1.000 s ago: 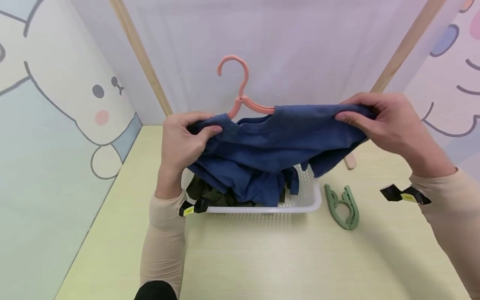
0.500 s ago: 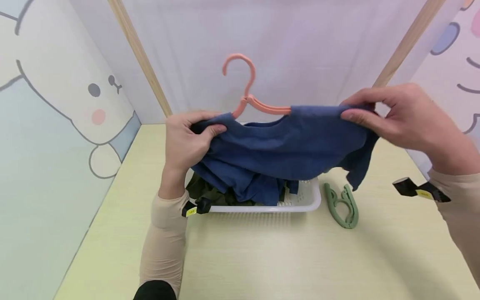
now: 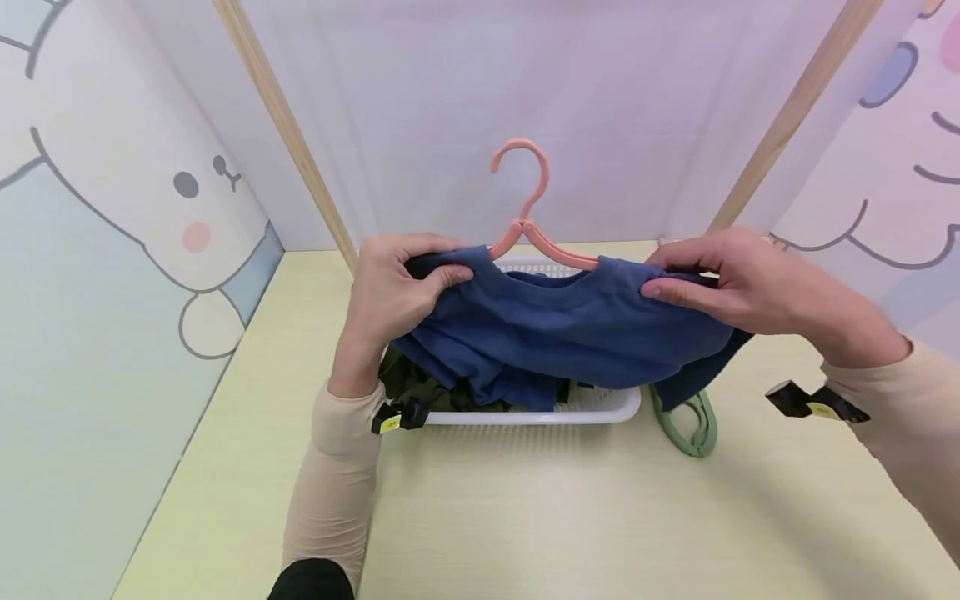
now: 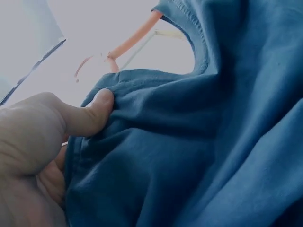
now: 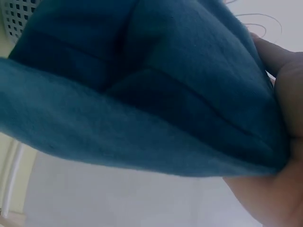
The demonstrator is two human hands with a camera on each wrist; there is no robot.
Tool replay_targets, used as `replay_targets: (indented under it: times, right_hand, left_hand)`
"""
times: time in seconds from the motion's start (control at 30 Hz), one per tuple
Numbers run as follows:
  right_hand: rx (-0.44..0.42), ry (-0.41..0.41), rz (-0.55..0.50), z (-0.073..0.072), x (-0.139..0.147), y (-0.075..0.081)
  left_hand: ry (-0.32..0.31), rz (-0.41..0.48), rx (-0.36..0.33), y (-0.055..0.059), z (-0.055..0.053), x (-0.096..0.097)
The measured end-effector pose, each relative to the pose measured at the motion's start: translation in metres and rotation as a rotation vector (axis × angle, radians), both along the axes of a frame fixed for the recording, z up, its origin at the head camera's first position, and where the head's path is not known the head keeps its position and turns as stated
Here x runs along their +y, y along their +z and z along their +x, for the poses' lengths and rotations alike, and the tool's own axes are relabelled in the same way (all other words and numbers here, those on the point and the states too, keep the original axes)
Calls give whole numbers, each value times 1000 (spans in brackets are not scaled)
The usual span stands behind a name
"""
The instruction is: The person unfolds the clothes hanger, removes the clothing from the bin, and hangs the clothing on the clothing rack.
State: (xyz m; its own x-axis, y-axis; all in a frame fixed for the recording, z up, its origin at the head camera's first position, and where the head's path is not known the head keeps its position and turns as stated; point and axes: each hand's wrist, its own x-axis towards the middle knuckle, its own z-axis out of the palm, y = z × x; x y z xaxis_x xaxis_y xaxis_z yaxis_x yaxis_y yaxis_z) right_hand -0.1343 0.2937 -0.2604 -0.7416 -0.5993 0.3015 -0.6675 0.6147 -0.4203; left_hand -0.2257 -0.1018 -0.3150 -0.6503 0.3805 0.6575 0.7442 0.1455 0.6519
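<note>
A blue T-shirt (image 3: 555,325) hangs between both hands, with a pink clothes hanger (image 3: 555,250) inside its shoulders. The hanger's hook stands up out of the neckline; its arm ends are hidden in the cloth. My left hand (image 3: 393,287) pinches the left shoulder, thumb on the front of the fabric (image 4: 156,137). At the other shoulder my right hand (image 3: 727,279) pinches the shirt between thumb and fingers. In the right wrist view the blue cloth (image 5: 142,118) droops in a wide fold beside that hand. The lower part of the shirt falls over the basket.
Behind and below the shirt stands a white plastic basket (image 3: 525,418) holding a dark green cloth (image 3: 423,387). A green folding hanger (image 3: 697,429) lies right of it on the pale table (image 3: 540,517), partly covered by the shirt. Two wooden poles (image 3: 288,125) rise at the back.
The right hand has gone out to the right, then come back left and down with its shoulder. The left hand has shifted slightly right; shirt and pink hanger now sit lower and further right.
</note>
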Motion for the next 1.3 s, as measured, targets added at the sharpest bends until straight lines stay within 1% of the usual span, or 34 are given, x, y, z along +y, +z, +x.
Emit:
replay_targets:
  times: [0.07,0.1,0.17,0.27,0.33,0.37,0.47,0.57,0.63,0.67,0.73,0.83,0.93,1.03,1.17,1.23,1.3]
  right_hand:
    - [2,7,-7,0,2,-2]
    - [4,10,-15,0,3,-3]
    - [13,13,-36,-1,6,-3]
    - [15,20,-77,-1,13,-5]
    - [13,14,-105,0,20,-7]
    - [7,8,-123,0,23,-8]
    - [-9,-16,-165,3,31,-11]
    - [-35,-42,-189,7,34,-10]
    - [-34,-39,-189,7,36,-10]
    - [-35,-36,-187,8,37,-11]
    - [-42,-34,-181,8,39,-10]
    - [-36,-5,-169,7,44,-11]
    - [-41,-1,-162,8,45,-10]
    - [-60,-7,-168,9,46,-11]
    - [-108,-44,-194,12,47,-11]
    - [-119,-85,-209,13,47,-11]
    - [-117,-147,-232,14,46,-11]
  left_hand:
    - [-13,-12,-20,1,0,-1]
    - [-7,-18,-33,2,0,-2]
    - [20,-20,-72,2,0,-6]
    - [79,-2,-123,3,-2,-14]
    - [99,25,-149,4,-4,-21]
    - [97,43,-159,5,-5,-25]
    - [65,115,-204,8,-7,-35]
    - [-4,219,-252,11,-7,-43]
    - [-45,272,-267,11,-8,-47]
    - [-67,290,-270,11,-8,-47]
    - [-104,292,-273,10,-8,-48]
    - [-149,247,-288,9,-7,-46]
    - [-170,201,-304,8,-7,-42]
    - [-147,184,-284,7,-8,-40]
    - [-93,218,-240,7,-9,-39]
    - [-84,247,-228,7,-10,-39]
    - [-85,273,-223,7,-10,-39]
